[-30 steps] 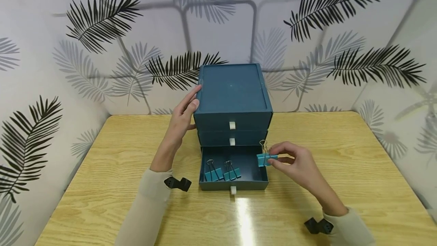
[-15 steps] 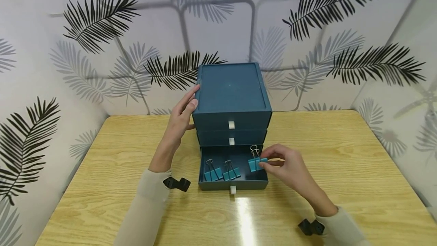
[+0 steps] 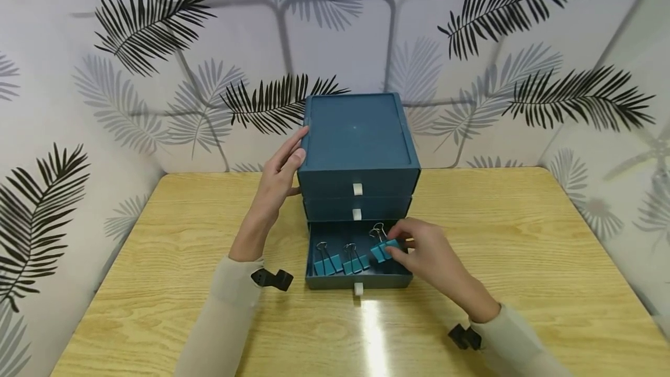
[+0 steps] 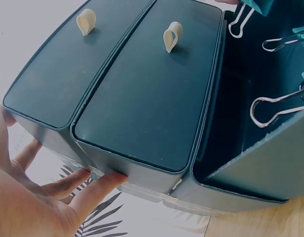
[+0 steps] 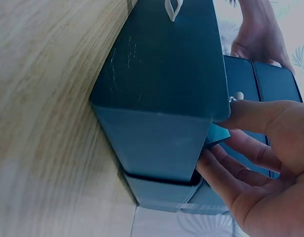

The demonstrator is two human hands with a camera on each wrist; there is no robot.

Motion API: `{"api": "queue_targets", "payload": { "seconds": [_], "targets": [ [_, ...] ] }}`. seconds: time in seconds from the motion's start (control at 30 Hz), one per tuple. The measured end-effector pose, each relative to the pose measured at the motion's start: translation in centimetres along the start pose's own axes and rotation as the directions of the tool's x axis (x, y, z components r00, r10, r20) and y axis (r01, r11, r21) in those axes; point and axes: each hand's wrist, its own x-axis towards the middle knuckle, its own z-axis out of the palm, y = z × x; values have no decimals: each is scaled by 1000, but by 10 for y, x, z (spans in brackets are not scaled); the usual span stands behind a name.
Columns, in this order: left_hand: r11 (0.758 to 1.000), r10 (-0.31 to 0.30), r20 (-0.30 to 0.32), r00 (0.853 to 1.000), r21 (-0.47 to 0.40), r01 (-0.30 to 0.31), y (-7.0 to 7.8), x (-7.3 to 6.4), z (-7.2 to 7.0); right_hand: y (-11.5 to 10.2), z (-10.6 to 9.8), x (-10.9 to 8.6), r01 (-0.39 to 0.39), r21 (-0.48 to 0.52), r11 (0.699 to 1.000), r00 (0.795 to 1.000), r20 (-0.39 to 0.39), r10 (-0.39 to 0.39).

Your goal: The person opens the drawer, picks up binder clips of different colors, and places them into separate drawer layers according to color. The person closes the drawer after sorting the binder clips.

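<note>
A dark blue three-drawer box (image 3: 356, 132) stands on the table with its bottom drawer (image 3: 324, 284) pulled out. Against the box's left side rests my left hand (image 3: 273, 188), its fingers spread along the wall, as the left wrist view (image 4: 48, 197) also shows. Between thumb and fingers, my right hand (image 3: 426, 252) pinches a teal binder clip (image 3: 380, 251) over the right part of the open drawer. Two more teal binder clips lie in the drawer, a left clip (image 3: 327, 265) and a middle clip (image 3: 355, 264). In the right wrist view the drawer's side hides most of the held clip (image 5: 217, 134).
The upper drawer (image 3: 335, 185) and middle drawer (image 3: 330, 209) are closed, each with a small white pull tab. Light wood tabletop (image 3: 183, 284) surrounds the box. A leaf-patterned wall covering (image 3: 335, 45) rises behind it.
My right hand has moved left with the binder clip, from the drawer's right edge to over its inside, near the middle clip. The left hand stays on the box.
</note>
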Motion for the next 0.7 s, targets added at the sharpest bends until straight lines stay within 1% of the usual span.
{"api": "queue_targets", "payload": {
  "seconds": [0.13, 0.2, 0.5, 0.7],
  "targets": [
    [1000, 5, 7, 1000, -6, -5, 0, 0, -1, -5, 5, 4, 25, -101, 995, 1000, 9, -24],
    [1000, 3, 7, 1000, -5, -3, 0, 0, -2, -6, 9, 6, 22, -135, 991, 1000, 12, -20],
    [1000, 9, 7, 1000, -5, -9, 1, 0, 0, -10, 15, 13, 20, -214, 977, 1000, 26, -14],
    [1000, 8, 4, 1000, -7, -8, 0, 0, -1, -11, 22, 15, 36, -278, 960, 999, 38, -26]
  ]
}}
